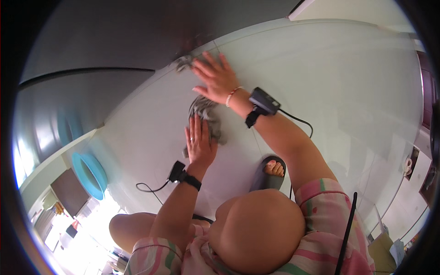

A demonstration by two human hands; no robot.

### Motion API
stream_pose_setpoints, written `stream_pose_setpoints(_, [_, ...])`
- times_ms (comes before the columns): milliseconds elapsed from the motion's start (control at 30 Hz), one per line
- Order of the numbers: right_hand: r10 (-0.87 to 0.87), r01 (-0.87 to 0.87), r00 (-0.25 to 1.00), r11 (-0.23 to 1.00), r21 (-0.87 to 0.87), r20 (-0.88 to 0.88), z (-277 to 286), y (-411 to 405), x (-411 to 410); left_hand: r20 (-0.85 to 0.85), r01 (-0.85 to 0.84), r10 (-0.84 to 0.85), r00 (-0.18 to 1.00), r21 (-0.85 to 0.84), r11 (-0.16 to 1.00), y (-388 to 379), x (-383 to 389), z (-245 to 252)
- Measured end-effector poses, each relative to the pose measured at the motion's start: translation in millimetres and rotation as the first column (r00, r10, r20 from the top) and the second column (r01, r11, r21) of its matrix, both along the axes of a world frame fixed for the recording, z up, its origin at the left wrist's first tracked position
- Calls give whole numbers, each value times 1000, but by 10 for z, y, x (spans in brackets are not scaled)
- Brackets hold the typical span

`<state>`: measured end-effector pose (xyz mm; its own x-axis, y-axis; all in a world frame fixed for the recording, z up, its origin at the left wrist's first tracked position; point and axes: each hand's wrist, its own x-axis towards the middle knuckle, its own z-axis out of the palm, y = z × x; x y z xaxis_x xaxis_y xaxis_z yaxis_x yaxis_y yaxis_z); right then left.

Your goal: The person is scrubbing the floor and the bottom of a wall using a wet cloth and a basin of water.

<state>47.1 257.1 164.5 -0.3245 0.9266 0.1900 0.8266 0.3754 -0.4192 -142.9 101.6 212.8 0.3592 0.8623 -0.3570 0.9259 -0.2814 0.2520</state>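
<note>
A crumpled grey cloth (208, 111) lies on the pale tiled floor (165, 110). Flat on its left part rests my left hand (201, 144), fingers stretched out and pointing towards the dark cabinet. Farther forward, my right hand (216, 77) is spread with its palm down; whether it presses on the floor or hovers cannot be told. Past its fingertips another bit of grey cloth (184, 63) lies at the foot of the dark glossy panel (113, 34). Whether the two grey pieces are joined is hidden by the right hand.
A light-blue plastic basin (90, 175) stands at the left beside the panel's end. My foot in a dark slipper (275, 168) is on the floor below the right forearm. Black cables hang from both wrist devices. A cardboard box (381, 252) is at the lower right.
</note>
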Motion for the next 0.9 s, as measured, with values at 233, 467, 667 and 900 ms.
stream_pose_setpoints(233, [-495,506,827,862,29,267,-173,14,1766,159,184,-186,970,24,983,888,1671,-195])
stream_pose_setpoints(467, [-780,855,404,507,106,477,-116,-1132,2290,305,468,-456,836,35,883,295,2173,-227])
stream_pose_setpoints(667, [-672,673,740,737,68,-38,101,-1098,1893,235,583,-572,786,27,812,-160,1544,84])
stream_pose_setpoints(900, [-761,710,190,543,-448,-620,28,79,1911,324,457,-422,847,-37,889,398,1761,148])
